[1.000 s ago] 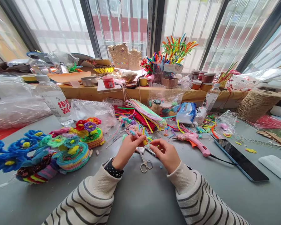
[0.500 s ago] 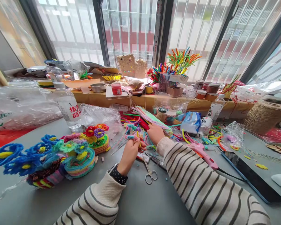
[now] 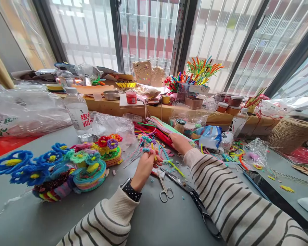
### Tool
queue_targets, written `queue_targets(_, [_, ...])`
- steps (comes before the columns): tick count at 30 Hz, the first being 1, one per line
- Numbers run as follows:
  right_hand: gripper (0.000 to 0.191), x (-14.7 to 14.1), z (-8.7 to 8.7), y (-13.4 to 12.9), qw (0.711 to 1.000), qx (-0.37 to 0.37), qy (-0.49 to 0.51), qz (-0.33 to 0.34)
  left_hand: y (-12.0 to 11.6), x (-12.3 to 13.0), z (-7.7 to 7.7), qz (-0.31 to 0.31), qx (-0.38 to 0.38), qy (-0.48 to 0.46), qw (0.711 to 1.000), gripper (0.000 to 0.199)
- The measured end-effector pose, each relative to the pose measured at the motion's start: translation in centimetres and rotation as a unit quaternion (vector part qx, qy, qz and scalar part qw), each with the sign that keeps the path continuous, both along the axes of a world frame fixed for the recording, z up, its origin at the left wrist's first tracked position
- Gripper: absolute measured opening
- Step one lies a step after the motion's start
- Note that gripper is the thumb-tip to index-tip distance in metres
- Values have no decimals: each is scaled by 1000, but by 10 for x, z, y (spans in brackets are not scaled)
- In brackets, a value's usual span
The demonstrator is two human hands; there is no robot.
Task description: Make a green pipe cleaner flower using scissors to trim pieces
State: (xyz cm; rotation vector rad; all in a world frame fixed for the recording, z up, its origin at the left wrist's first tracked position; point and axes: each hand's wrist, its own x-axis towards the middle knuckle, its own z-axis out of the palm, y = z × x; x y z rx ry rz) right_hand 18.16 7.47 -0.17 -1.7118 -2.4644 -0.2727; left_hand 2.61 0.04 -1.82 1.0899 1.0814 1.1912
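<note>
My left hand (image 3: 144,168) is closed in a pinch around a small twisted piece of pipe cleaner (image 3: 145,149), pale blue and pink, with a yellow strand by the fingers. My right hand (image 3: 180,143) reaches forward to a bundle of pipe cleaners (image 3: 161,125), pastel on top and red below. Its fingers are bent against the bundle, their tips partly hidden among the strands. Small silver scissors (image 3: 165,191) lie near my left hand. Large black-handled scissors (image 3: 192,191) lie partly under my right sleeve. Finished pipe cleaner flowers (image 3: 45,164) stand on the left.
A water bottle (image 3: 78,114) stands at the left behind the flowers. On the right lie a blue packet (image 3: 210,136), a dark phone (image 3: 274,198) and a twine spool (image 3: 287,135). Jars and pipe cleaner stems (image 3: 204,70) line the back ledge (image 3: 154,111).
My right hand has shifted right along the bundle, and its sleeve now covers the pink glue gun. The black-handled scissors have come into fuller view. My left hand keeps its hold.
</note>
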Motion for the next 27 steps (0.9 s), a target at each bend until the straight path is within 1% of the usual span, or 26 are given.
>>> queue_targets(3, [24, 8, 6, 1, 999, -24, 5, 46, 0, 0, -1, -5, 3, -1, 1000, 23])
queue_targets(5, [21, 12, 9, 1, 997, -36, -3, 61, 0, 0, -1, -8, 4, -3, 1000, 23])
queue_targets(13, [22, 23, 12, -6, 998, -26, -35, 42, -1, 2, 1, -18, -4, 5, 1000, 19])
queue_targets(20, [18, 23, 4, -10, 995, -23, -67, 68, -2, 3, 4, -21, -15, 5, 1000, 14])
queue_targets(23, [22, 20, -1, -10, 995, -21, -77, 62, -3, 3, 4, -20, -16, 4, 1000, 13])
queue_targets(27, [19, 20, -3, -7, 995, -36, -82, 44, -4, 3, 4, -23, -11, 6, 1000, 13])
